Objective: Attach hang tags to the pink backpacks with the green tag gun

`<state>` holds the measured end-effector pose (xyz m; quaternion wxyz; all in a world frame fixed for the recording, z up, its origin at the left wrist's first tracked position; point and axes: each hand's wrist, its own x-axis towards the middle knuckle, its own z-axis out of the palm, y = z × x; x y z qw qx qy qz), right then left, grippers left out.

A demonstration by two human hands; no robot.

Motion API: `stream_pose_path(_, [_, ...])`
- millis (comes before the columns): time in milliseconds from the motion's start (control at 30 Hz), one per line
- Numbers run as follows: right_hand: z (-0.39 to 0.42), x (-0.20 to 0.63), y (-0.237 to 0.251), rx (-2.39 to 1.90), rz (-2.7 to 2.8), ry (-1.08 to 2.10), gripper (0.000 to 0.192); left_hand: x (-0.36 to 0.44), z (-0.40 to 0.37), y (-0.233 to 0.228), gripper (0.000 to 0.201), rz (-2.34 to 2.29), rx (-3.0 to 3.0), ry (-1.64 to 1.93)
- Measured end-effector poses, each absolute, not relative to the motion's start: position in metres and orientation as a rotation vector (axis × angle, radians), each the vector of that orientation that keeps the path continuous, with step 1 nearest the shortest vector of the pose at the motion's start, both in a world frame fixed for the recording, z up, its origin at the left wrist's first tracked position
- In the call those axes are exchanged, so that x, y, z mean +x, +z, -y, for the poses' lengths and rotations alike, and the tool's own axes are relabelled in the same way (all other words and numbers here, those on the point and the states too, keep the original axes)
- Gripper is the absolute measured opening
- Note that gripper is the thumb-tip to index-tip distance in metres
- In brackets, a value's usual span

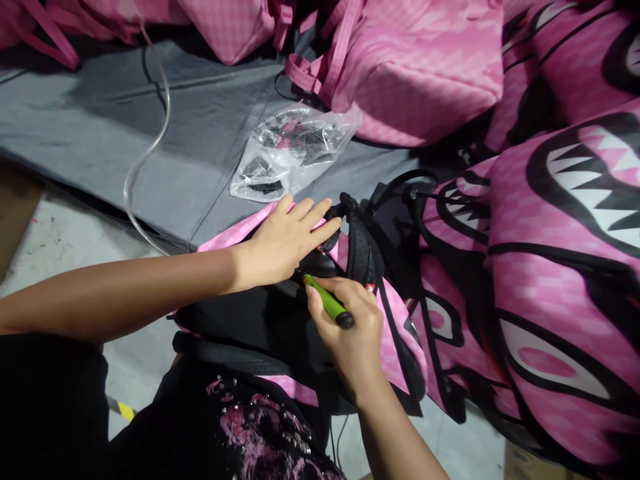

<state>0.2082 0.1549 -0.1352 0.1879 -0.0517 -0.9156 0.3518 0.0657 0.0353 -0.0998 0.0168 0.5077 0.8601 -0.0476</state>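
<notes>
Black clothing [170, 420] nearest; bag [255, 323] beneath left hand [285, 241], spread open, and right hand [357, 327], gripping green tool [329, 303].

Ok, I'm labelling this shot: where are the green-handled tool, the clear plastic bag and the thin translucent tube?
Green-handled tool [330, 305]: head view, on the handle.
Clear plastic bag [296, 152]: head view, crinkled middle.
Thin translucent tube [168, 102]: head view, upper bend.

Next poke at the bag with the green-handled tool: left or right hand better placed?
Right, I'd judge: the right hand already holds the green-handled tool, angled toward the bag. The left hand lies palm down with fingers spread, better suited to steadying.
</notes>
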Motion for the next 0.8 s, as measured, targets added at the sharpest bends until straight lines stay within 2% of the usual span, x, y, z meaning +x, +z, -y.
stream_pose_path(267, [-0.155, 0.208, -0.133, -0.198, 2.607, 1.01, 0.01, 0.067, -0.036, -0.1, 0.082, -2.689, 1.598, -0.147])
stream_pose_path(400, [-0.154, 0.206, -0.136, -0.216, 2.578, 1.135, 0.01, 0.064, -0.034, -0.098, 0.081, -2.655, 1.612, -0.151])
stream_pose_path(533, [-0.154, 0.211, -0.137, -0.297, 2.516, 1.232, 0.011, 0.057, -0.02, -0.085, 0.096, -2.576, 1.475, -0.148])
stream_pose_path(700, [-0.141, 0.203, -0.137, -0.12, 2.473, 1.234, 0.009, 0.057, -0.012, -0.074, 0.121, -2.536, 1.223, -0.164])
stream_pose_path(800, [-0.132, 0.195, -0.143, -0.089, 2.437, 1.235, 0.007, 0.062, -0.017, -0.077, 0.128, -2.56, 1.224, -0.25])
